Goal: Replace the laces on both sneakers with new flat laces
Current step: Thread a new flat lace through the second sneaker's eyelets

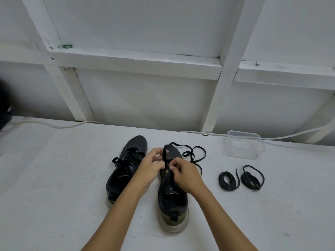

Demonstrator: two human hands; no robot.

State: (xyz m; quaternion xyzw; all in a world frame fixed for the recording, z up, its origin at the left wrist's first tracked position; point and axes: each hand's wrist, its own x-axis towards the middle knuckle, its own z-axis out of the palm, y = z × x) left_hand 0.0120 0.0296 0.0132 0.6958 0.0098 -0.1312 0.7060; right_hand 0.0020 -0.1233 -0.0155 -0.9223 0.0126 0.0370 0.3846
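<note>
Two dark sneakers stand side by side on the white surface, toes pointing away from me. The left sneaker [126, 169] is laced with a flat black lace tied over its tongue. The right sneaker [172, 196] sits under both my hands. My left hand [150, 169] holds its tongue area, fingers curled. My right hand [183, 173] pinches a flat black lace [194, 153] at the eyelets; the lace rises in a loop and trails off to the right of the toe. Two coiled round black laces [229, 181] [252, 178] lie to the right.
A clear plastic container [244, 144] stands at the back right, near the wall. A white cable [59, 125] runs along the foot of the white framed wall. A green rubber band [65, 46] rests on a wall ledge. A dark object [4, 111] sits at the left edge.
</note>
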